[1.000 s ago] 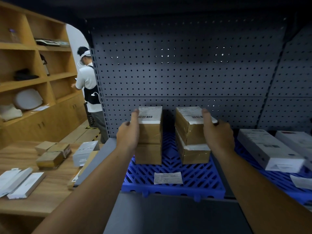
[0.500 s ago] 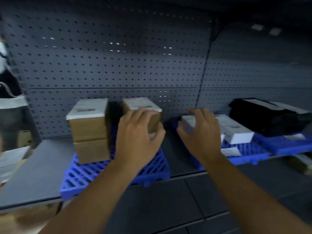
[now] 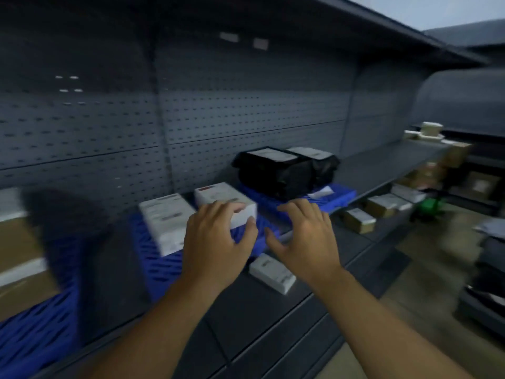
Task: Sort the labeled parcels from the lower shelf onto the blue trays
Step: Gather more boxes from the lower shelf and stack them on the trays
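Logged white boxes (image 3: 166, 222) on middle blue tray (image 3: 161, 266), black-bagged parcels (image 3: 276, 173) on right tray (image 3: 338, 194); left hand (image 3: 216, 247), right hand (image 3: 306, 239) spread-fingered, empty, shifted rightward.

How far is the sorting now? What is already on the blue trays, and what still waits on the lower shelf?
Done: two white boxes and two black parcels lie on blue trays. In hand: nothing; left hand and right hand are open. Left: a white parcel and brown boxes on the lower shelf.
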